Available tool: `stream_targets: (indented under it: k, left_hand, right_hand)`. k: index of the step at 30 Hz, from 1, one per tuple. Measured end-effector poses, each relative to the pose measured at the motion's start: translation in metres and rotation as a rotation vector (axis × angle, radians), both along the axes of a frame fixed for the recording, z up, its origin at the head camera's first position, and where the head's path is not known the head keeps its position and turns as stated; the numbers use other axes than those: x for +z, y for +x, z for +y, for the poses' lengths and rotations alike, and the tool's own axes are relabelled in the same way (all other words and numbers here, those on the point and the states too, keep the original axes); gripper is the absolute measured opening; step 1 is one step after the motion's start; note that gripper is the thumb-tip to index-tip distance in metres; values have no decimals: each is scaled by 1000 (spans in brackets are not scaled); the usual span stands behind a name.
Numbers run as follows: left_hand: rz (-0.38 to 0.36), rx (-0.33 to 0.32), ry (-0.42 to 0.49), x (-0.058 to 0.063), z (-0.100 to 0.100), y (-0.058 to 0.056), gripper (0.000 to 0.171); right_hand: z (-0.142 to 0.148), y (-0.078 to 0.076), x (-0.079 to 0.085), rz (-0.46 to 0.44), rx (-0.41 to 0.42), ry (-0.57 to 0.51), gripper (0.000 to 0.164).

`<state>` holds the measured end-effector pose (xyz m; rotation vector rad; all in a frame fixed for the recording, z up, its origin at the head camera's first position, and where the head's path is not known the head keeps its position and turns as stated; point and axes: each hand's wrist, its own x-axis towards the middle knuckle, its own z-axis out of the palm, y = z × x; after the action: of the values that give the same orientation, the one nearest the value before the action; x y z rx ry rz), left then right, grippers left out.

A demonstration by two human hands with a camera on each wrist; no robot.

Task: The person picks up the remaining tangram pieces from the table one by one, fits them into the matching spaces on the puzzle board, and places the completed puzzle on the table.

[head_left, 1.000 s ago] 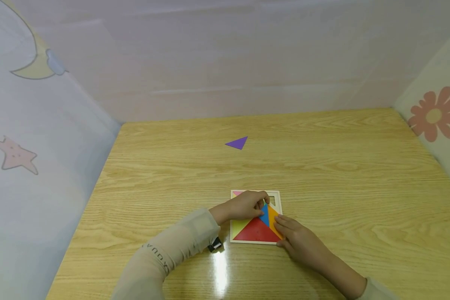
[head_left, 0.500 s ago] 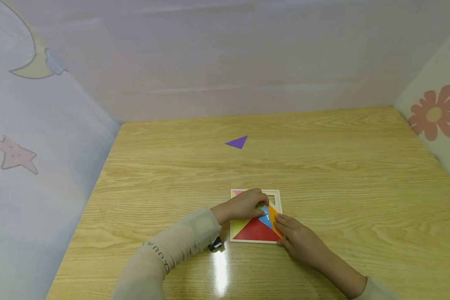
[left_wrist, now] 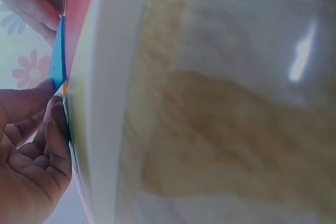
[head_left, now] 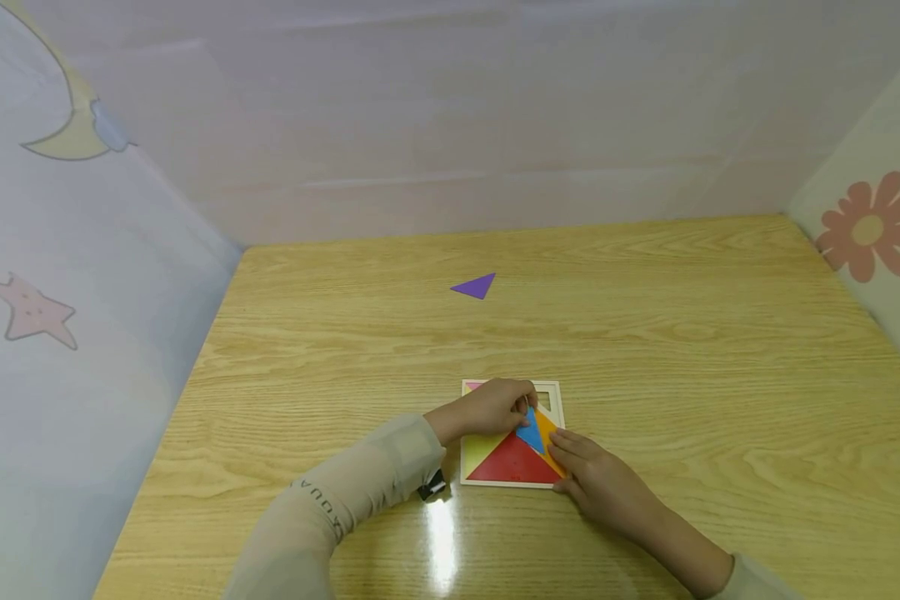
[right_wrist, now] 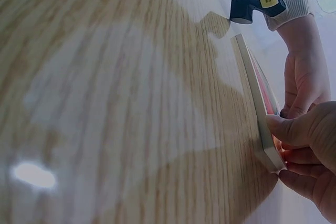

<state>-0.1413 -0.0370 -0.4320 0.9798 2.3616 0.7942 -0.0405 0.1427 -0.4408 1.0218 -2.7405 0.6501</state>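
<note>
A square wooden tangram board [head_left: 512,484] lies on the table, with red [head_left: 512,467], yellow [head_left: 476,454], orange [head_left: 544,426] and pink [head_left: 473,386] pieces in it. My left hand [head_left: 487,408] reaches over the board and pinches a blue triangle [head_left: 529,433] between thumb and fingers. In the left wrist view the blue triangle [left_wrist: 57,59] stands tilted up from the board's face. With thumb and fingers, my right hand [head_left: 607,486] grips the board's near right corner; its fingers lie across the orange piece. A green piece is mostly hidden under my left hand.
A purple triangle [head_left: 476,287] lies farther back on the wooden table [head_left: 682,350]. The board's far right corner shows an uncovered cutout [head_left: 544,401]. A black wrist camera [head_left: 432,487] hangs under the left sleeve. Printed wall sheets border the table's back and sides.
In my left hand's fingers, the blue triangle has turned and shifted slightly over the board, now covering part of the orange piece. My right hand keeps its place.
</note>
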Motion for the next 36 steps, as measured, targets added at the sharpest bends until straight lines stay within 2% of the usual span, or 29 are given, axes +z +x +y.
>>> stream_targets:
  k: [10,21,27,34,36]
  left_hand:
    - [-40,-12,20,2,0,-4,11]
    - [-58,-29,-49,6,3,-7,11]
    - [-17,-37,-89,6,6,-7,13]
    - [111,-88,-189,6,11,-4,14]
    - [124,-91,-202,6,12,-3,14]
  right_hand:
    - [-1,1,1,-60,-9,11,42]
    - [0,0,1,-57,-14,10,43]
    - [0,0,1,-43,-13,-5,43]
    - [1,-1,0,-9,-5,-18,42]
    - [1,-1,-1,0,-1,-18,42]
